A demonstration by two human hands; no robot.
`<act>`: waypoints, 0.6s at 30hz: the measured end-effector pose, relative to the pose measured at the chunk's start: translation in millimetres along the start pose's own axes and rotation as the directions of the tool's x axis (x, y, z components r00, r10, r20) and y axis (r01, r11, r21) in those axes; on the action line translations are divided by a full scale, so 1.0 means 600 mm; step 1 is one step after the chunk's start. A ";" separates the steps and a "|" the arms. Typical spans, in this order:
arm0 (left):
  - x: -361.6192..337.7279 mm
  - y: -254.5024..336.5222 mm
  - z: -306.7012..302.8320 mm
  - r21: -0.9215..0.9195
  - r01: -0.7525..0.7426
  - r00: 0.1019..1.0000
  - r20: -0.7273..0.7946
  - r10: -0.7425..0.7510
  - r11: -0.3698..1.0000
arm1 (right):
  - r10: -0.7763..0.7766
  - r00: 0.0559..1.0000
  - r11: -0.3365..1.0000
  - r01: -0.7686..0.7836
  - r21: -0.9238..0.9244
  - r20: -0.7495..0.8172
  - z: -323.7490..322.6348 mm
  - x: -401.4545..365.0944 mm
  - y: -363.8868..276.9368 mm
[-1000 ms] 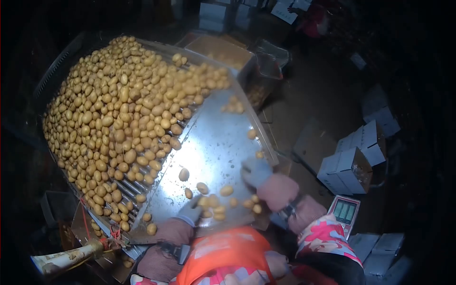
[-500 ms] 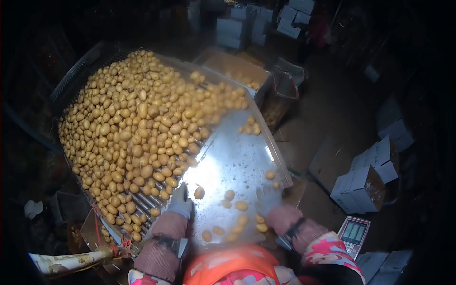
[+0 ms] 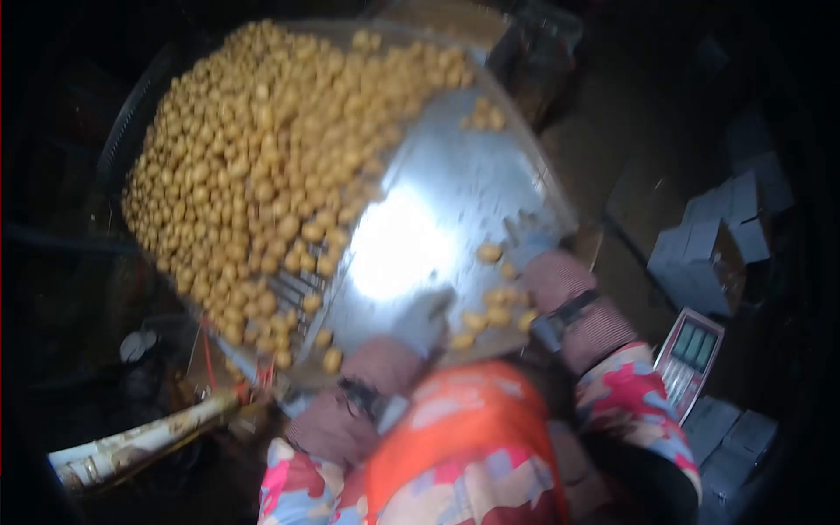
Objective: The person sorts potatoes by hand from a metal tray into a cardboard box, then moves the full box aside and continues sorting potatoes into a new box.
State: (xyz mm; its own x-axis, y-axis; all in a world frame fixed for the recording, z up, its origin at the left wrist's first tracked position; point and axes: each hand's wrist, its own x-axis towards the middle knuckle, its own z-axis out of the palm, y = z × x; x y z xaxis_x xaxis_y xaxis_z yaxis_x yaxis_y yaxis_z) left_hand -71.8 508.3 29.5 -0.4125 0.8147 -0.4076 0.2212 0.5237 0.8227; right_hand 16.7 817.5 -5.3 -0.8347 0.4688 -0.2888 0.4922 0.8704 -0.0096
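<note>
A large heap of potatoes covers the slatted left side of a sorting table. To its right lies a smooth metal sheet with a bright glare on it. My left hand, in a grey glove, rests low over the sheet with its blurred fingers stretched out, left of a small group of potatoes. Near the sheet's right rim is my right hand, also gloved, fingers spread; one potato lies just left of it. Neither hand appears to hold anything.
Several potatoes sit by the far right rim. A scale with a display stands at my right, with white cartons beyond it. A whitish pole juts out at lower left. An open cardboard box is behind the table.
My left hand has swept right across the sheet, and loose potatoes now lie bunched at its near right. My right hand remains by the right rim. The view has tilted downward.
</note>
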 end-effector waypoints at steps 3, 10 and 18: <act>-0.067 0.022 -0.075 0.083 0.292 0.956 -0.048 -0.289 0.953 | 0.015 0.983 0.955 0.040 0.295 -0.183 0.117 -0.097 0.069; -0.073 0.002 -0.048 0.443 0.391 0.849 0.163 -0.502 0.806 | -0.052 0.997 0.975 0.063 0.214 -0.057 -0.081 -0.151 -0.113; -0.004 -0.120 0.095 0.140 -0.085 0.989 0.130 0.067 0.986 | -0.257 0.966 0.957 0.248 0.152 0.037 0.040 -0.184 -0.209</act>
State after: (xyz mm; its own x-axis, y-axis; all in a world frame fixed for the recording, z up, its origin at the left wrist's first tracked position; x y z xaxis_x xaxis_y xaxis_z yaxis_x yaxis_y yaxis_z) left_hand -36.6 483.0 -51.3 -0.2789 0.8732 -0.3996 0.3772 0.4823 0.7907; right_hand 53.3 653.1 5.1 -0.9233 0.2237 -0.3121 0.3011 0.9263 -0.2265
